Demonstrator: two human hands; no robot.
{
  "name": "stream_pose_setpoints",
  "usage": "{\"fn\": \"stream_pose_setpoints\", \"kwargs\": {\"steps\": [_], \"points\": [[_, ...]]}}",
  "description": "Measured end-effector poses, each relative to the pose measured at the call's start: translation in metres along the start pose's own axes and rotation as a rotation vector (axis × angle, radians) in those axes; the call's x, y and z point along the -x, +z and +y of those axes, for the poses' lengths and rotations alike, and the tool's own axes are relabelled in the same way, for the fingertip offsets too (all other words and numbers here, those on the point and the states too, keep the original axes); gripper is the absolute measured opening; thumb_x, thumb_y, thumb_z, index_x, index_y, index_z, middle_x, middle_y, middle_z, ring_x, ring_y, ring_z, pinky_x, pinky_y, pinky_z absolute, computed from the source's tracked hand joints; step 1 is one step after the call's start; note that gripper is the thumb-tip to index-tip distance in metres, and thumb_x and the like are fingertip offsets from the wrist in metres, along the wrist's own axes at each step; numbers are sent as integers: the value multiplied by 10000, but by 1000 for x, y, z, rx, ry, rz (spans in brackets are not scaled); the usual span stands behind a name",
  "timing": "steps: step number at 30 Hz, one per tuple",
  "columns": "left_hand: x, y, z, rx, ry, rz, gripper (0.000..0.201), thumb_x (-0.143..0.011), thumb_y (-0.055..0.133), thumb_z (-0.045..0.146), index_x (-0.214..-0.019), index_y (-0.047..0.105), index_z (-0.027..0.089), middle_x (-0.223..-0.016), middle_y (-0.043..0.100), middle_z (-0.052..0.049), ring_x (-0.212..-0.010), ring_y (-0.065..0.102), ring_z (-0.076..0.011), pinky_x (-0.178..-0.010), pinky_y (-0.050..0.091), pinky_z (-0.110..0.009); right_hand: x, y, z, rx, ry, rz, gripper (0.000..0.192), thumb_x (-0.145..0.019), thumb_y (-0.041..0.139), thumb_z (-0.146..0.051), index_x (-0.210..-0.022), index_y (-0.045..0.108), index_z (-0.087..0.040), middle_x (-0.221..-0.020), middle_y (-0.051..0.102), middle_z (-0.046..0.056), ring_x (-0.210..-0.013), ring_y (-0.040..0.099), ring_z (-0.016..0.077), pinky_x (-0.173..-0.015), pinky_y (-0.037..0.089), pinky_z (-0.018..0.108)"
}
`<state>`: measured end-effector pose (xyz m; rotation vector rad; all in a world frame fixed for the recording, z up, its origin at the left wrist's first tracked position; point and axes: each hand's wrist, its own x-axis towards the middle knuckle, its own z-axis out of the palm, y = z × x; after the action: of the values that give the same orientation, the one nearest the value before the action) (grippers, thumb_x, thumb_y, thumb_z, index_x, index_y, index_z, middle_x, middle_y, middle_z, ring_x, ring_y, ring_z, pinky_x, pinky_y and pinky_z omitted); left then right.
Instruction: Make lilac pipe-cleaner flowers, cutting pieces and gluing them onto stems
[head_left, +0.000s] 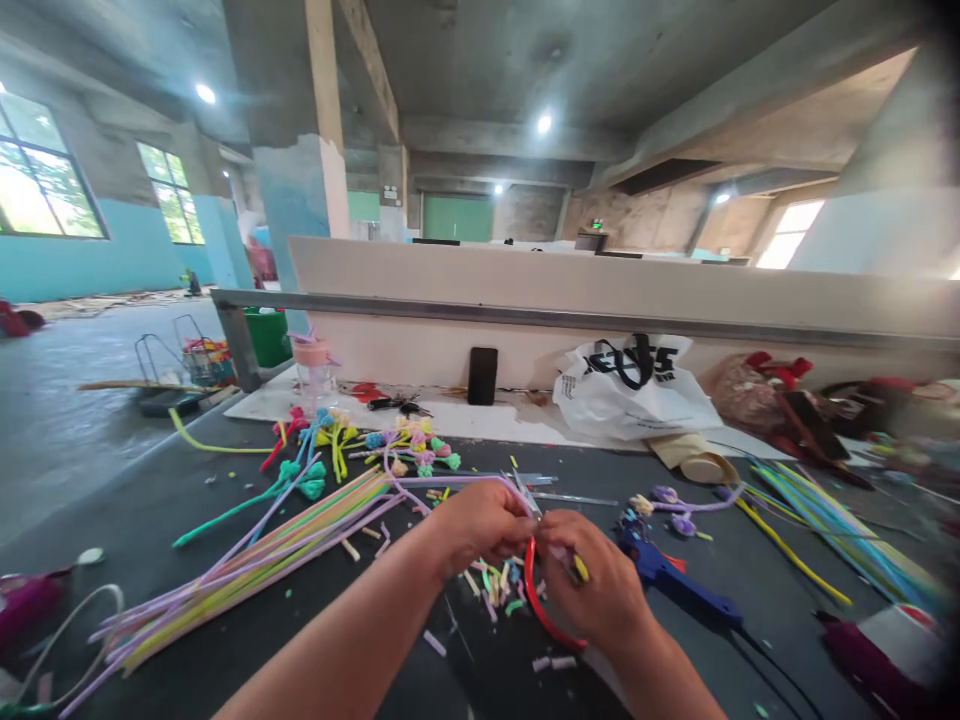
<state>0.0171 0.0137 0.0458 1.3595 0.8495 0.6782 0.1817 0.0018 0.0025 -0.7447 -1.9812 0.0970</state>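
Left hand [484, 522] and right hand [600, 590] meet fingertip to fingertip over dark table [187, 500]. Both pinched shut on lilac pipe cleaner [450, 481], which loops up-left from pinch. Right also grips scissors with red handle [541, 605] curving below its palm. Blue glue gun [675, 578] just right of right hand. Pile of pipe cleaners [247, 565] left of left forearm; cut bits [495, 582] under hands.
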Motion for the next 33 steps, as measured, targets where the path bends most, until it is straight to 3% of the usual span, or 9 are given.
{"fn": "stream_pose_setpoints", "kwargs": {"steps": [4, 6, 9, 11, 14, 16, 22, 27, 33], "points": [[-2, 7, 3, -195, 191, 322, 165, -606, 598, 256, -531, 525, 128, -463, 418, 52, -444, 328, -50, -422, 211, -187, -5, 4, -2, -416, 361, 74, 444, -676, 626, -162, -1065, 445, -276, -926, 563, 26, -774, 573, 170, -672, 466, 288], [0, 5, 3, -11, 128, 215, 182, -658, 577, 290, -589, 530, 128, -449, 413, 54, -408, 307, -45, -401, 184, -183, -6, 7, -4, -771, 462, 79, 565, -680, 644, -246, -1158, 350, -312, -1004, 529, 29, -777, 568, 165, -677, 467, 304], [-1, -4, -2, 360, 58, -109, 223, -653, 632, 274, -602, 480, 120, -517, 438, 40, -403, 271, -14, -392, 134, -163, -8, 10, -7, -1046, 506, 84, 636, -635, 696, -293, -1170, 352, -311, -998, 503, 34, -794, 551, 173, -706, 449, 323], [-3, -8, -7, 509, 80, -168, 234, -632, 669, 237, -635, 467, 119, -580, 469, 23, -424, 297, -7, -398, 133, -151, -9, 10, -9, -1104, 506, 93, 627, -618, 716, -267, -1149, 383, -307, -981, 492, 29, -781, 540, 164, -696, 436, 310], [-6, -7, -13, 518, 86, -178, 249, -642, 675, 263, -653, 478, 112, -575, 457, 26, -419, 292, -6, -389, 133, -151, -9, 8, -14, -1144, 506, 106, 548, -625, 716, -240, -1095, 437, -293, -947, 491, 18, -767, 527, 148, -679, 421, 285], [-9, -2, -15, 402, 109, -77, 259, -674, 643, 321, -645, 482, 120, -521, 429, 44, -394, 282, -14, -378, 143, -160, -9, 8, -15, -1143, 517, 117, 495, -627, 718, -236, -1053, 470, -275, -905, 501, 10, -773, 516, 143, -684, 415, 272], [-16, 9, -16, -399, 372, 613, 161, -762, 508, 291, -684, 535, 152, -529, 479, 30, -496, 435, -102, -514, 341, -228, -8, 12, -7, -1125, 610, 220, 359, -624, 729, -244, -912, 514, -235, -811, 520, -9, -700, 487, 120, -613, 426, 240], [-13, 16, -30, -713, 621, 609, 189, -846, 384, 272, -764, 524, 175, -735, 539, -16, -699, 489, -145, -656, 372, -264, -6, 13, -6, -1136, 714, 245, 250, -682, 683, -262, -864, 521, -206, -740, 544, -16, -624, 498, 106, -579, 412, 239], [-13, 19, -38, -749, 650, 511, 231, -869, 345, 278, -718, 492, 183, -697, 505, -6, -666, 469, -138, -638, 367, -255, -8, 10, -8, -1102, 775, 276, 150, -646, 683, -201, -710, 548, -188, -606, 545, -44, -526, 495, 90, -547, 391, 229]]}}
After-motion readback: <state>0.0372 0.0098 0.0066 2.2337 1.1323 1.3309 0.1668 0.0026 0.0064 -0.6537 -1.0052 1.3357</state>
